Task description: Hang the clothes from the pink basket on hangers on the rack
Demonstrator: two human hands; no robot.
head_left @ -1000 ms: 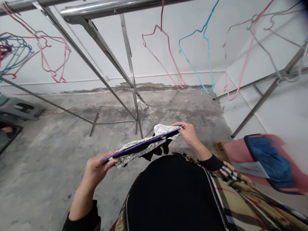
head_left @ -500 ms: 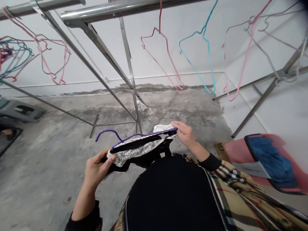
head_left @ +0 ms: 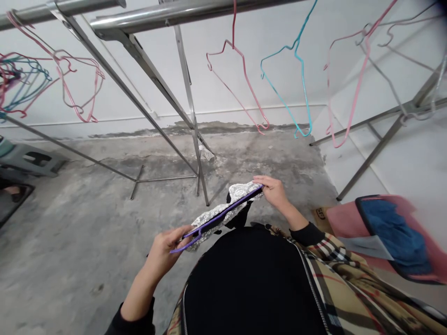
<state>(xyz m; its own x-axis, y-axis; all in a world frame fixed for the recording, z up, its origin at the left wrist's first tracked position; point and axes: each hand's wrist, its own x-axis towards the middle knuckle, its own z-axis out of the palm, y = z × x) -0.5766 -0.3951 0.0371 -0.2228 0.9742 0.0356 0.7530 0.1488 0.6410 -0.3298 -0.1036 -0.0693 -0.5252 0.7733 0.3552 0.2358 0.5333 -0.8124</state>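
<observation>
A purple hanger (head_left: pixel 223 215) with a black lace garment (head_left: pixel 208 225) on it is held above the concrete floor (head_left: pixel 84 242), clenched by the fingers of the left hand (head_left: pixel 164 253) and the right hand (head_left: pixel 274 192).

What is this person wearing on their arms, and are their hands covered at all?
The left hand and right hand are bare, without gloves. The sleeves end in plain black cuffs, left and right, and beige checked fabric with dark, white and red lines lies beyond the right cuff.
</observation>
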